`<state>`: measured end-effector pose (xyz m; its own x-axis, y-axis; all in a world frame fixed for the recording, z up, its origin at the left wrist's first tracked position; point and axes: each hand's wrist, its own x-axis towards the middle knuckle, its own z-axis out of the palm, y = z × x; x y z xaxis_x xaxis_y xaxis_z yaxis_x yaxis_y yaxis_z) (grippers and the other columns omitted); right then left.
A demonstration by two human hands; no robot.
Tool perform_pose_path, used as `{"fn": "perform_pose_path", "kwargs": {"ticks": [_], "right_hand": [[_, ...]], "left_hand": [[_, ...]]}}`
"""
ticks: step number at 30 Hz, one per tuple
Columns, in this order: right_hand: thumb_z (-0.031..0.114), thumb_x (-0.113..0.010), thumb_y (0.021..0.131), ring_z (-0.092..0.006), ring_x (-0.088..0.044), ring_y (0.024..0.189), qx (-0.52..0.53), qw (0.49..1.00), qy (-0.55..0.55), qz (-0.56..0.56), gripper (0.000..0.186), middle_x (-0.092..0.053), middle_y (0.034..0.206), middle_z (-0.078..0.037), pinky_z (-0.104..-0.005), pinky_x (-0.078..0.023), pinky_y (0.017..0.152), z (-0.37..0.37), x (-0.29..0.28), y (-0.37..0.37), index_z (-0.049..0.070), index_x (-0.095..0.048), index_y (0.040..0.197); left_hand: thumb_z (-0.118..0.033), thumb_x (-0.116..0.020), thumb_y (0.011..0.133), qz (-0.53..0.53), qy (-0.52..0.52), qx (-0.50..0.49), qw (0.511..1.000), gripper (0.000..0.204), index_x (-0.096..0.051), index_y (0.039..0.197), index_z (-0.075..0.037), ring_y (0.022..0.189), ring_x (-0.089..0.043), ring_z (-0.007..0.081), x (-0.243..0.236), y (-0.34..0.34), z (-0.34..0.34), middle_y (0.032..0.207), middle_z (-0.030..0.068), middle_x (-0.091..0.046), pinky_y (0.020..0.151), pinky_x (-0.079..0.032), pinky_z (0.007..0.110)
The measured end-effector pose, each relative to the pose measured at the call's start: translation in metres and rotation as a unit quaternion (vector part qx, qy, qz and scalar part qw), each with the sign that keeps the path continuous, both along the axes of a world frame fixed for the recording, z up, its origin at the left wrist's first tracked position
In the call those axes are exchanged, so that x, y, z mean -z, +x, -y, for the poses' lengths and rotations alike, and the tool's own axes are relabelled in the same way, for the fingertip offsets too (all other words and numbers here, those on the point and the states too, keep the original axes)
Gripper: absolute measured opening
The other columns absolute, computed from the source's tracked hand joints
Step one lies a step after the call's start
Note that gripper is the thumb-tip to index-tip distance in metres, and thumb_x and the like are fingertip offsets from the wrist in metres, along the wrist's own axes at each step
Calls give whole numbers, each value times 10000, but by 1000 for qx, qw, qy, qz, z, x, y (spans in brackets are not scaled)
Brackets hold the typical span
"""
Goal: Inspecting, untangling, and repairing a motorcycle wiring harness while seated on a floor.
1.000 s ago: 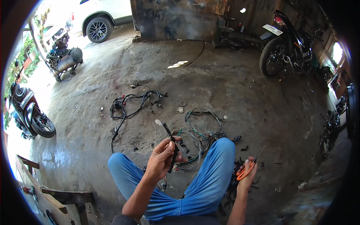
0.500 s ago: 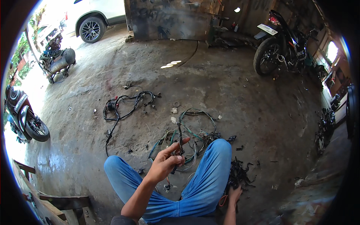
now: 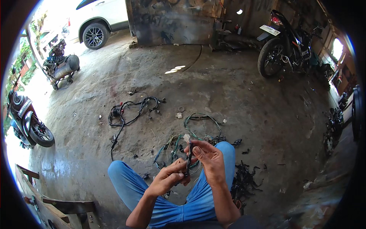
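Between my raised knees, a dark wrapped section of wiring harness [image 3: 189, 157] is held upright, with a pale connector [image 3: 186, 137] at its upper end. My left hand [image 3: 167, 178] is closed around its lower part. Higher up, my right hand [image 3: 209, 159] pinches the same section between thumb and fingers. Loose green, black and pale wires [image 3: 176, 147] spread on the floor beneath and beyond my hands, partly hidden by them. A loop of greenish wire [image 3: 202, 114] lies just farther out.
Another black wiring harness [image 3: 124, 121] lies ahead to the left. Black stripped scraps [image 3: 246, 179] are heaped beside my right knee. Motorcycles stand at the left [image 3: 32, 122] and far right [image 3: 280, 53]. An air compressor [image 3: 65, 66] and white car [image 3: 110, 17] are farther off.
My right hand has come up from the black scraps on the right and now grips the harness section. My left hand has stayed on it, slightly lower in view.
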<state>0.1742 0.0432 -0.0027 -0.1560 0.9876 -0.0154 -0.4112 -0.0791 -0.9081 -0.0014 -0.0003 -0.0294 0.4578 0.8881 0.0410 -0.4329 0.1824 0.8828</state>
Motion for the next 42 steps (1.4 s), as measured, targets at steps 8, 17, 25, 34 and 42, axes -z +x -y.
{"fn": "perform_pose_path", "kwargs": {"ticks": [8,17,25,34,42], "right_hand": [[66,-722,916,-218,-731,851,108,993,30,-27,100,-725,875,-105,-318,-589,754,6,3,-9,1,-669,970],[26,-730,905,-115,-654,862,108,993,43,33,89,-696,888,-42,-252,-536,800,4,-5,-4,-16,-707,981],[3,-737,884,-125,-624,845,164,972,118,124,101,-669,868,-32,-263,-504,799,1,-12,5,-41,-710,970],[136,-627,996,-152,-623,805,284,950,127,-38,159,-638,806,-53,-277,-495,799,-23,-20,48,-9,-690,984],[222,-576,1046,-90,-507,678,130,986,74,81,314,-494,693,9,-261,-454,680,-15,-1,36,37,-534,796]], "left_hand": [[-85,-535,995,73,-78,-69,992,508,-434,1469,67,797,-566,173,2,-3,10,1084,96,-536,806,-493,370],[-103,-582,945,161,-166,-82,969,416,-512,1340,11,636,-476,90,1,-7,8,903,59,-570,556,-353,218],[-335,-623,1011,-210,27,-182,960,323,-697,1077,-27,757,-523,40,-14,23,1,825,-11,-600,642,-387,195],[-392,-505,1058,13,-100,-171,980,414,-587,934,-6,493,-328,50,20,6,14,612,-48,-420,492,-284,237],[-424,-469,1067,51,-67,-160,983,458,-577,967,10,508,-273,53,-2,26,0,608,-47,-370,494,-223,237]]}}
